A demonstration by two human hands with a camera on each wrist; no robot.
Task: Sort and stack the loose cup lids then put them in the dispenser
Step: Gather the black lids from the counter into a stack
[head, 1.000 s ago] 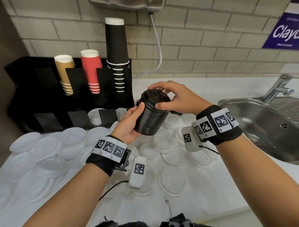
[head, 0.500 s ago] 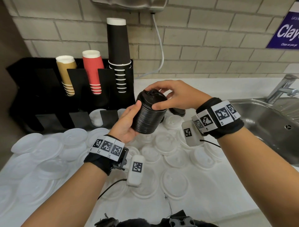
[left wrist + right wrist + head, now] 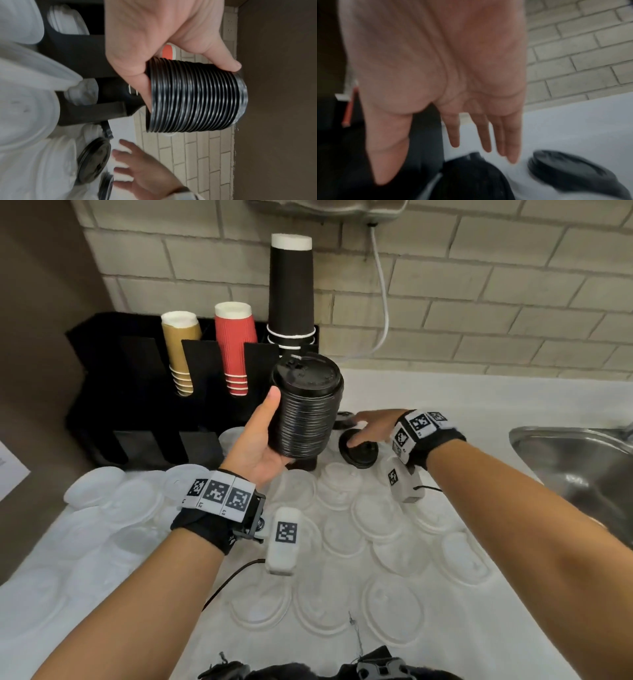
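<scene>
Surface: white counter (image 3: 445, 392), largely covered with loose clear lids (image 3: 387, 518) lying flat, many overlapping.

Wall: pale brick (image 3: 479, 302) behind the counter; a white cable (image 3: 383, 302) hangs down it from a unit at the top edge.

Right edge: steel sink (image 3: 582, 460) set into the counter.

Rear left: black dispenser (image 3: 113, 392) against the wall, holding upside-down cup stacks, tan (image 3: 180, 350), red (image 3: 234, 344) and tall black (image 3: 291, 292). White lids sit in a lower slot.

Held item: stack of black lids (image 3: 305, 409), upright, raised above the counter in front of the dispenser. Left hand (image 3: 255, 440) curls around its side, thumb up along the ribbed edge.

Right hand (image 3: 371, 424): low over the counter, fingers straight and spread, holding nothing. Its thumb seems to touch a loose black lid (image 3: 358, 448) lying just right of the stack, though blur in the wrist view leaves the contact uncertain. Another black lid (image 3: 573, 174) lies beside it.
</scene>
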